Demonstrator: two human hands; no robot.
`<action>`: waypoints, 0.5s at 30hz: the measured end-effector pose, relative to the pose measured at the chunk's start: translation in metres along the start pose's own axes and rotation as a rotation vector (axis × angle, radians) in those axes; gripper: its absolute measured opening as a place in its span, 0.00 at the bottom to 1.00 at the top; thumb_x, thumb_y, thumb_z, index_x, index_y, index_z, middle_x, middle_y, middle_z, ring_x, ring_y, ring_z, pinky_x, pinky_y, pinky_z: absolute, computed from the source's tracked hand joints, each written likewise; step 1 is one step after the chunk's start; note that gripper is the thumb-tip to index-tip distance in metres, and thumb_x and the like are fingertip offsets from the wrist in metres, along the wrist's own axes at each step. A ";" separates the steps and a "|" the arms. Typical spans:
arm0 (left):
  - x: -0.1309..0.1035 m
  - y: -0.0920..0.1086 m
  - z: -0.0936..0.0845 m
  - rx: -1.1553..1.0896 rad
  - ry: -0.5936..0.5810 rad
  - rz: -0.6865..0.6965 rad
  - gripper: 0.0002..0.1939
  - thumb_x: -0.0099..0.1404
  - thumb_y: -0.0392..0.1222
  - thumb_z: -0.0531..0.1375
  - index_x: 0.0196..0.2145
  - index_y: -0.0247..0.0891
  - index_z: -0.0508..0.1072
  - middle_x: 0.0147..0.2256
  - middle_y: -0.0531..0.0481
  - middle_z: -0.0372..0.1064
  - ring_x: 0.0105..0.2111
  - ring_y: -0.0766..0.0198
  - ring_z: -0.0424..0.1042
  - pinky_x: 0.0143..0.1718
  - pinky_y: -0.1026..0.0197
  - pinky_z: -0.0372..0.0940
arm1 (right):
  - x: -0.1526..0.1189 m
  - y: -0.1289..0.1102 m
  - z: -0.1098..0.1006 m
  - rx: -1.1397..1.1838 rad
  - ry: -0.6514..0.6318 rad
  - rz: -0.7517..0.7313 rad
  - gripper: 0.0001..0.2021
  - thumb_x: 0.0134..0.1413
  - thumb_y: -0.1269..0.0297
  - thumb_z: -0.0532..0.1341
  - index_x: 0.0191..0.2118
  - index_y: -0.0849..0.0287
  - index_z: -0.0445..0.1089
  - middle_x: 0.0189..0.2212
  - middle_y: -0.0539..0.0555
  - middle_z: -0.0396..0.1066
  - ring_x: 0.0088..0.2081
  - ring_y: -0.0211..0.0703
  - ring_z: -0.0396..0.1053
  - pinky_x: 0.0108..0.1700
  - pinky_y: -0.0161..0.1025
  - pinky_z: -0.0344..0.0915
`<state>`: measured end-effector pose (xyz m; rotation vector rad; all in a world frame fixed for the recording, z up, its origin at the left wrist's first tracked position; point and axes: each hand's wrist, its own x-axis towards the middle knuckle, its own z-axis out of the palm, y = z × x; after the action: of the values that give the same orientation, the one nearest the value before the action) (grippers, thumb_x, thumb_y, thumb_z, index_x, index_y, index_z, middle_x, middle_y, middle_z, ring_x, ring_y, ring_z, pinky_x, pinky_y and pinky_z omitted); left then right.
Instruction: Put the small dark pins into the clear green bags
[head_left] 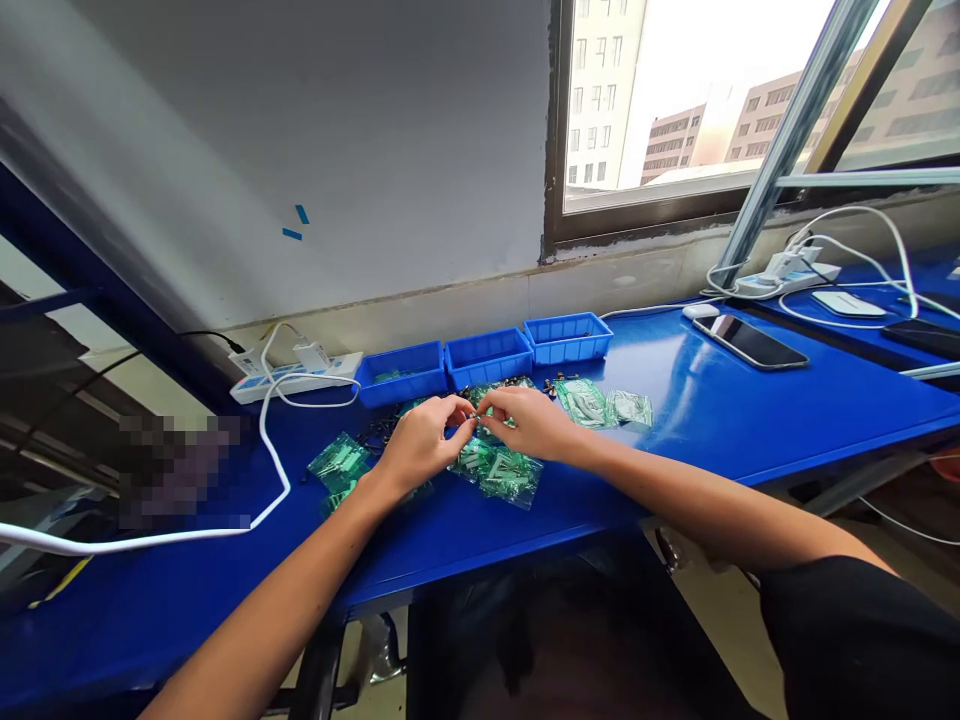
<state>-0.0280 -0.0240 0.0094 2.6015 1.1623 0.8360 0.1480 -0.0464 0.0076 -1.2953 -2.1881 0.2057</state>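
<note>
Holding a small part (475,418) over the middle of the blue bench (697,430), we have both hands nearly meeting at the fingertips. The fingers of our left hand (424,437) pinch the part from the left; the fingers of our right hand (529,420) pinch it from the right. The part is too small to identify. Between the hands and the near bench edge, we see green packets (512,475) with pale contents. We find the left packets (339,460) near the left wrist and the right packets (581,402) beyond the right forearm. Dark loose pieces (379,432) lie partly hidden behind the left hand. Toward the rear, we note the left bin (409,387), middle bin (495,371) and right bin (574,350), all blue, in a row. A power strip (300,375) lies left of the bins; a phone (757,342) lies to their right.
</note>
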 end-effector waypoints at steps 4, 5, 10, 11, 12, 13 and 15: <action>0.000 0.000 0.000 0.004 0.003 -0.026 0.11 0.60 0.45 0.53 0.34 0.37 0.71 0.28 0.49 0.73 0.29 0.63 0.72 0.25 0.65 0.61 | 0.001 0.001 0.001 0.028 0.040 0.010 0.05 0.52 0.72 0.59 0.36 0.61 0.69 0.24 0.48 0.67 0.28 0.35 0.62 0.30 0.32 0.52; 0.000 0.000 0.000 0.007 0.000 -0.030 0.11 0.60 0.44 0.53 0.34 0.37 0.71 0.28 0.49 0.73 0.29 0.63 0.72 0.24 0.65 0.61 | 0.001 0.001 0.001 0.033 0.051 0.008 0.04 0.52 0.72 0.59 0.35 0.61 0.69 0.24 0.48 0.67 0.28 0.35 0.61 0.30 0.32 0.52; 0.001 0.002 -0.001 0.019 -0.020 -0.047 0.11 0.60 0.43 0.52 0.34 0.37 0.71 0.27 0.50 0.73 0.27 0.64 0.71 0.23 0.65 0.60 | 0.001 0.001 0.002 0.056 0.062 -0.004 0.02 0.51 0.73 0.59 0.31 0.61 0.68 0.22 0.47 0.65 0.26 0.33 0.60 0.30 0.31 0.52; 0.002 0.002 -0.001 0.019 -0.024 -0.049 0.11 0.60 0.43 0.52 0.34 0.37 0.71 0.27 0.50 0.73 0.27 0.64 0.71 0.23 0.65 0.60 | 0.001 0.000 0.002 0.058 0.057 -0.005 0.02 0.51 0.72 0.59 0.31 0.61 0.68 0.21 0.46 0.64 0.25 0.33 0.60 0.30 0.31 0.52; 0.002 0.002 -0.001 0.020 -0.028 -0.050 0.12 0.60 0.43 0.52 0.35 0.37 0.71 0.27 0.50 0.73 0.27 0.63 0.71 0.24 0.65 0.60 | 0.000 0.000 0.003 0.058 0.051 -0.006 0.02 0.52 0.72 0.59 0.32 0.61 0.68 0.21 0.46 0.64 0.25 0.33 0.59 0.29 0.31 0.52; 0.002 0.002 -0.001 0.022 -0.033 -0.051 0.12 0.60 0.43 0.52 0.35 0.36 0.71 0.27 0.50 0.73 0.27 0.63 0.71 0.24 0.65 0.60 | 0.000 -0.001 0.003 0.057 0.047 -0.006 0.02 0.52 0.72 0.59 0.32 0.61 0.68 0.21 0.46 0.64 0.25 0.33 0.59 0.29 0.31 0.51; 0.001 0.002 0.000 0.028 -0.043 -0.051 0.12 0.60 0.43 0.52 0.35 0.36 0.72 0.27 0.50 0.73 0.27 0.63 0.71 0.24 0.65 0.60 | 0.000 -0.002 0.003 0.054 0.043 -0.005 0.02 0.52 0.72 0.59 0.32 0.61 0.68 0.21 0.46 0.64 0.25 0.33 0.59 0.29 0.31 0.51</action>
<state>-0.0259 -0.0244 0.0108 2.5865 1.2321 0.7552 0.1451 -0.0470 0.0058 -1.2530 -2.1353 0.2318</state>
